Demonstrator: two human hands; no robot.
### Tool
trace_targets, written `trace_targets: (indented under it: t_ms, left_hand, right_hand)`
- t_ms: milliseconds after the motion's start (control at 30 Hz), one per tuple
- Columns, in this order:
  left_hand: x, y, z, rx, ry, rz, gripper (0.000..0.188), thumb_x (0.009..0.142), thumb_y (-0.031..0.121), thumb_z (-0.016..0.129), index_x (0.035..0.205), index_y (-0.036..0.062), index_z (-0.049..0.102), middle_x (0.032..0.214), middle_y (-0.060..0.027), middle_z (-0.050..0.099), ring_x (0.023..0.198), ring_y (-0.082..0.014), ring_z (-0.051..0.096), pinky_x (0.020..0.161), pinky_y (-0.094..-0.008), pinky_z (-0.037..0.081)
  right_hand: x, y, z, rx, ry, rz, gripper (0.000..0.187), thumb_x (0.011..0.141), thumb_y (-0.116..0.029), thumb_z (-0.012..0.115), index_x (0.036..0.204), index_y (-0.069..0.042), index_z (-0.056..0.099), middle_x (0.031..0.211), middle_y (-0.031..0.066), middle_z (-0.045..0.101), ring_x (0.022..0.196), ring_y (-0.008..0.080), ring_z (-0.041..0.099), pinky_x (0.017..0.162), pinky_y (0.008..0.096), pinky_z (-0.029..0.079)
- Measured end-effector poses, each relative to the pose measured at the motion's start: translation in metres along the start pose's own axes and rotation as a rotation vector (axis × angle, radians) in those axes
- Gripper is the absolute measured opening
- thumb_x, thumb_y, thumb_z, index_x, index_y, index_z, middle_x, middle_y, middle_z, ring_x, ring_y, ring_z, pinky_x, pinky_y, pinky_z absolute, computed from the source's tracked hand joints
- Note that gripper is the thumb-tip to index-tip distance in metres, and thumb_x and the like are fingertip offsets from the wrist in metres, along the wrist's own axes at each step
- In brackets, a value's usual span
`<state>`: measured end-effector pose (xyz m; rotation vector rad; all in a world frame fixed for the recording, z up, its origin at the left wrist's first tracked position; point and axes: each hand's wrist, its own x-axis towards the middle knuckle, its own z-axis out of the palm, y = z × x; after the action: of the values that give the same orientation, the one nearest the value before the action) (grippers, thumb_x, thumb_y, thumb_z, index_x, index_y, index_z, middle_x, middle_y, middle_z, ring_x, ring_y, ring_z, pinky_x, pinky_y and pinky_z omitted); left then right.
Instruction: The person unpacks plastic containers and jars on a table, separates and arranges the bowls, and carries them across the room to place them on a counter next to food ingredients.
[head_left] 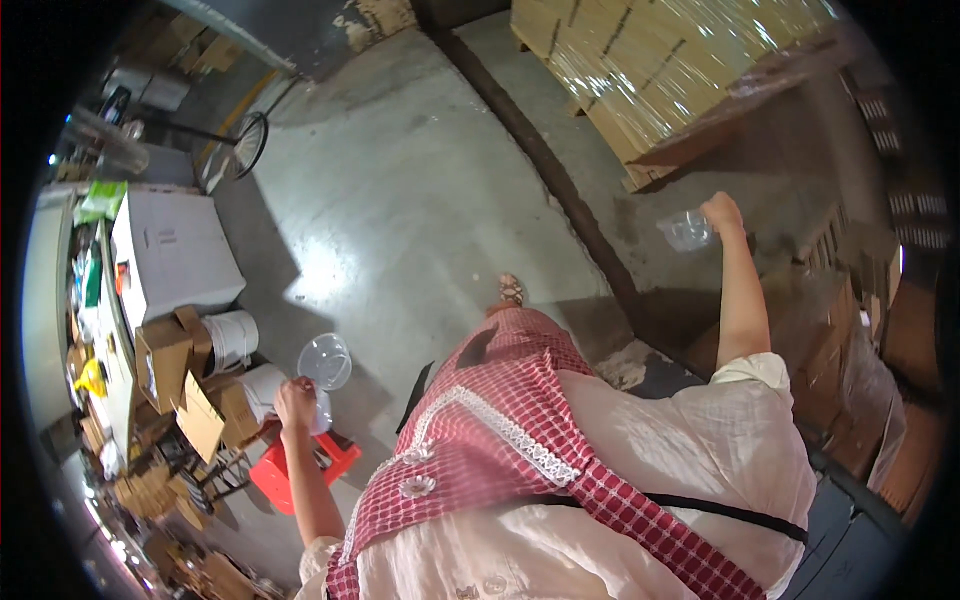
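Out to my left, my left hand (296,402) is closed on clear plastic containers. A round clear container (326,362) shows its wide opening just ahead of the fingers, and another clear piece (322,412) sits right beside them. My right arm stretches forward on the right. Its hand (722,212) grips a clear plastic cup (688,231) at one end, tilted on its side above the floor. Fine details of the clear plastic are hard to make out.
A red plastic stool (290,478) stands below my left hand. Cardboard boxes (165,360), white buckets (232,338) and a white cabinet (175,255) line the left. Ahead right stands a film-wrapped pallet load (660,70). A dark groove (540,160) crosses the floor; a standing fan (250,145) is far left.
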<state>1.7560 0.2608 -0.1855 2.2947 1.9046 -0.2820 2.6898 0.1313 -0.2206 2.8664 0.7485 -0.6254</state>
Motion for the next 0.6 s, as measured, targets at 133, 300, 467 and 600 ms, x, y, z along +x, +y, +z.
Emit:
trace_targets:
  t_ms: [133, 300, 467, 600]
  left_hand:
    - [-0.111, -0.005, 0.053, -0.244, -0.092, -0.368, 0.015, 0.078, 0.021, 0.07, 0.088, 0.0202, 0.081, 0.087, -0.0113, 0.075, 0.083, -0.0329, 0.072, 0.075, -0.0425, 0.057]
    - [-0.244, -0.002, 0.094, -0.188, -0.138, -0.457, 0.013, 0.075, 0.02, 0.072, 0.085, 0.0166, 0.08, 0.086, -0.0116, 0.074, 0.085, -0.0329, 0.071, 0.078, -0.0431, 0.057]
    - [-0.351, -0.04, 0.068, -0.48, 0.441, -1.004, 0.014, 0.079, 0.019, 0.072, 0.087, 0.0106, 0.079, 0.08, -0.0107, 0.073, 0.079, -0.0308, 0.07, 0.072, -0.0425, 0.055]
    - [-0.429, -0.05, 0.158, -0.4, 0.236, -1.007, 0.014, 0.071, 0.02, 0.069, 0.081, 0.0165, 0.079, 0.083, -0.0131, 0.073, 0.083, -0.0348, 0.071, 0.073, -0.0458, 0.057]
  right_hand:
    - [-0.002, -0.056, 0.026, -0.501, -0.1, -0.172, 0.031, 0.082, -0.021, 0.067, 0.107, -0.004, 0.072, 0.114, 0.0188, 0.072, 0.109, 0.0309, 0.069, 0.09, 0.0433, 0.056]
    - [0.004, -0.168, 0.078, 0.006, -0.289, -0.448, 0.013, 0.078, -0.009, 0.055, 0.08, -0.001, 0.066, 0.06, 0.0142, 0.064, 0.046, 0.0255, 0.061, 0.041, 0.0422, 0.045]
    - [-0.115, -0.356, 0.095, 1.135, -0.471, -0.598, 0.024, 0.096, -0.029, 0.063, 0.076, -0.017, 0.058, 0.058, -0.0072, 0.046, 0.042, 0.0052, 0.036, 0.037, 0.0218, 0.025]
    - [-0.144, -0.471, 0.174, -0.555, 0.146, -1.095, 0.025, 0.079, -0.022, 0.071, 0.098, -0.005, 0.074, 0.101, 0.0207, 0.073, 0.103, 0.0364, 0.07, 0.09, 0.0451, 0.056]
